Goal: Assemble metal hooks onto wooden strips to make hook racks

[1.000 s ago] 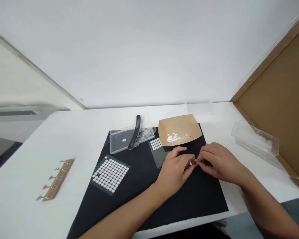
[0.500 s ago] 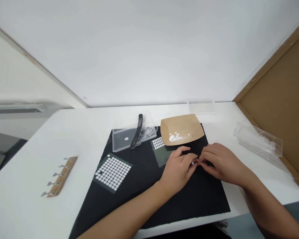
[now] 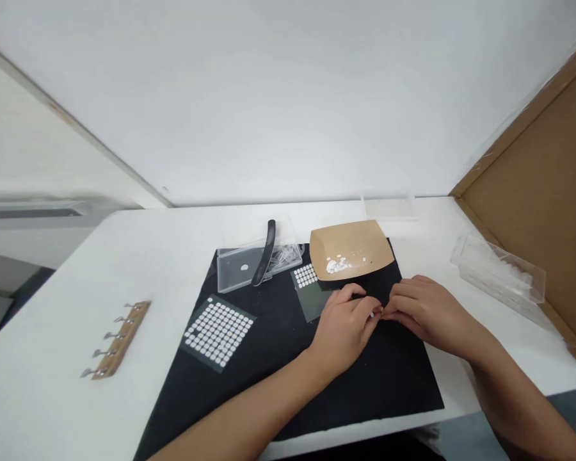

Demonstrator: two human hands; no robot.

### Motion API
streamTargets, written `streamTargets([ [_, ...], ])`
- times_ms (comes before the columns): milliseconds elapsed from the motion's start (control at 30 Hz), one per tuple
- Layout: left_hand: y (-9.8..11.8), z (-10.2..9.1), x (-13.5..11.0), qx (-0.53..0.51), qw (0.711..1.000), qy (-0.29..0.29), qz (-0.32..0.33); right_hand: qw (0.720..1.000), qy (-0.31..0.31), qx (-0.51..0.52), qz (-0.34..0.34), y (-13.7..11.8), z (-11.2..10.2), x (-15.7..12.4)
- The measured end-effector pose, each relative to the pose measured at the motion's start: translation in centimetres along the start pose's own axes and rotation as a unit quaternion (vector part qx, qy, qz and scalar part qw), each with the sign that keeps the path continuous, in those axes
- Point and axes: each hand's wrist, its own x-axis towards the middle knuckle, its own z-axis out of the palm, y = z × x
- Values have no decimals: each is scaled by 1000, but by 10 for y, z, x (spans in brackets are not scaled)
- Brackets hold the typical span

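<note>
Over the black mat [image 3: 297, 397], my left hand [image 3: 343, 328] pinches a small white piece [image 3: 372, 314] between thumb and forefinger. My right hand [image 3: 425, 314] meets it from the right, its fingertips pressed together at the end of that piece; whether it grips a separate bit is too small to tell. Just beyond the hands lies a brown paper tray [image 3: 365, 237] with several tiny white bits in it. A dark sheet of white oval stickers [image 3: 312, 298], partly bare, reaches from under the tray toward my left hand.
Further left lies a fuller sheet of white stickers [image 3: 218, 333]. A clear plastic case [image 3: 233, 282] holds small clear parts, with a black curved handle [image 3: 264, 256] across it. A wooden strip with metal hooks [image 3: 125, 339] lies left; a clear box [image 3: 499, 269] stands right.
My right hand's fingers have drawn closer together at the white piece, and its thumb has tucked in. My left hand has barely moved.
</note>
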Motion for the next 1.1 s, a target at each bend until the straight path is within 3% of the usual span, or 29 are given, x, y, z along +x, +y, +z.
streamTargets([
  [367,-2,0,0,0,1000,-2,-1,999,-4,31,-16,4,-1,-2],
  [600,-2,1,-1,-15,1000,4,-3,995,8,95,29,5,-6,-1],
  [1100,-5,3,-1,-13,1000,-4,-9,993,-16,114,29,16,5,2],
])
